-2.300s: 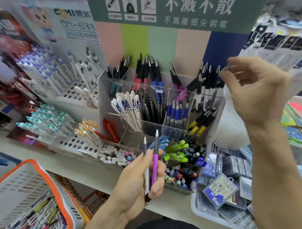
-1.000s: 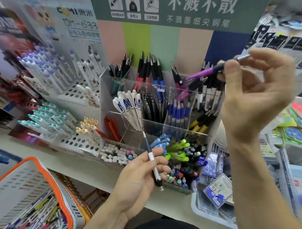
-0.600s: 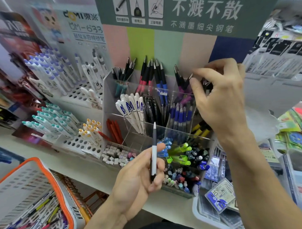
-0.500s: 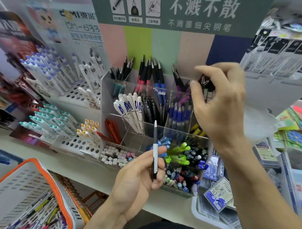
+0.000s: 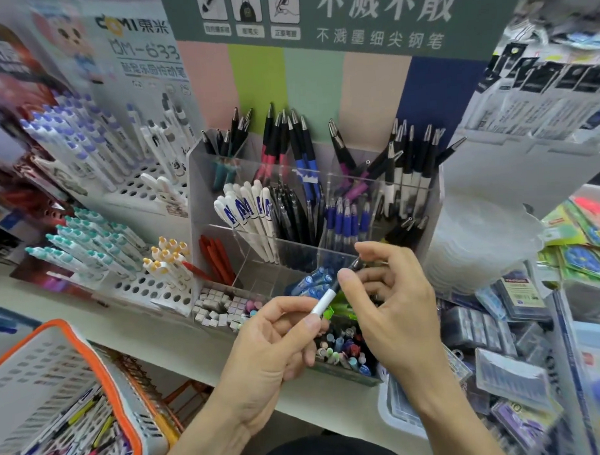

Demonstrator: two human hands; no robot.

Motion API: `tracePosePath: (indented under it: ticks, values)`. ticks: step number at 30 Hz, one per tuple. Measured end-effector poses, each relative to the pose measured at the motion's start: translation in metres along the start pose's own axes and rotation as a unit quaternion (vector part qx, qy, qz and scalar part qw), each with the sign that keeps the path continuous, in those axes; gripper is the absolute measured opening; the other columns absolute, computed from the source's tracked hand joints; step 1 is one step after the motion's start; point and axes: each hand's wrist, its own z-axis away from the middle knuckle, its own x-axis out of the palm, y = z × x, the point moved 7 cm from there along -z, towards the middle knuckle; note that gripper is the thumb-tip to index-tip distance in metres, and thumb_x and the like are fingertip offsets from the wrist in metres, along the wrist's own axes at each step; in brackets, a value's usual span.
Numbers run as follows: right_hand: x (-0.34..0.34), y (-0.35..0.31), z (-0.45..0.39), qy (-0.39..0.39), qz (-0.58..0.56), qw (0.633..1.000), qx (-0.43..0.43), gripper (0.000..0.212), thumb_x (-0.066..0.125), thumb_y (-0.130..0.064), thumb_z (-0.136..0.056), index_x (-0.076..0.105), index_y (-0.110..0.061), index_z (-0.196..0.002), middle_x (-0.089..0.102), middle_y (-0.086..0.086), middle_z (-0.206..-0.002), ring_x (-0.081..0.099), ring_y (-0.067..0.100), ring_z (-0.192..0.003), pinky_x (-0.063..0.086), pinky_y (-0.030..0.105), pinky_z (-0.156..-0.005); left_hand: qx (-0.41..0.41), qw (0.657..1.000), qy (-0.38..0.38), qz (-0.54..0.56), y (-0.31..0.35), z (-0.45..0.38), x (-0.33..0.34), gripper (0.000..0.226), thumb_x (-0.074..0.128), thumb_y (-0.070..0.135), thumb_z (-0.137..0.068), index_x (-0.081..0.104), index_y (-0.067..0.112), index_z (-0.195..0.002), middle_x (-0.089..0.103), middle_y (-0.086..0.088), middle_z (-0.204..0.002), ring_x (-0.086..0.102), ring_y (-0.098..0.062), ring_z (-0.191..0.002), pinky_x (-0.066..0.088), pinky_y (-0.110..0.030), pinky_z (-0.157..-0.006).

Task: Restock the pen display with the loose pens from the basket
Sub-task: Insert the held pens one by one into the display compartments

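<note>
A white-and-black pen point(image 5: 331, 292) slants before the clear tiered pen display point(image 5: 433, 202); the orange-rimmed basket point(image 5: 103, 367) holds loose pens.

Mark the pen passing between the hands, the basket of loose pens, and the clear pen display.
white and black pen point(image 5: 325, 300), head view, on its white barrel.
basket point(image 5: 103, 367), head view, on its orange rim.
pen display point(image 5: 430, 205), head view, on its clear right wall.

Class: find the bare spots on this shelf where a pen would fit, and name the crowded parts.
Bare: the shelf edge between basket and eraser bin; the acrylic organiser cell beside the red pens. Crowded: upper cells, right-hand boxes.
</note>
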Motion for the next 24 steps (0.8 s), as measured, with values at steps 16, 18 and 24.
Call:
tracePosePath:
  ticks: [16, 18, 24]
  values:
    - [-0.086, -0.057, -0.036, 0.247, -0.177, 0.939, -0.159, 0.034, 0.074, 0.001, -0.09, 0.052, -0.012, -0.113, 0.066, 0.013, -0.101, 0.076, 0.022, -0.081, 0.064, 0.042, -0.071, 0.134, 0.986, 0.049, -0.081, 0.047, -0.01, 0.006, 0.02, 0.063, 0.009, -0.092, 0.069, 0.011, -0.111, 0.071, -0.008, -0.098, 0.065, -0.017, -0.077, 0.051, -0.021, -0.057]
    - [-0.109, -0.062, -0.05, 0.318, -0.122, 0.912, -0.229, 0.033, 0.075, -0.007, -0.093, 0.05, -0.012, -0.115, 0.06, 0.019, -0.104, 0.074, 0.021, -0.079, 0.063, 0.05, -0.069, 0.19, 0.969, 0.057, -0.149, 0.068, -0.011, 0.016, 0.021, 0.064, 0.006, -0.093, 0.068, 0.016, -0.111, 0.071, -0.001, -0.096, 0.065, -0.015, -0.082, 0.054, -0.021, -0.067]
    - [-0.104, -0.047, -0.102, 0.236, 0.054, 0.945, -0.218, 0.029, 0.075, -0.019, -0.094, 0.064, -0.014, -0.121, 0.066, 0.009, -0.105, 0.069, 0.008, -0.084, 0.06, 0.026, -0.072, 0.412, 0.814, 0.046, -0.407, 0.129, -0.037, 0.083, 0.032, 0.064, 0.016, -0.096, 0.062, 0.015, -0.128, 0.062, -0.001, -0.109, 0.058, -0.01, -0.096, 0.047, -0.02, -0.085]
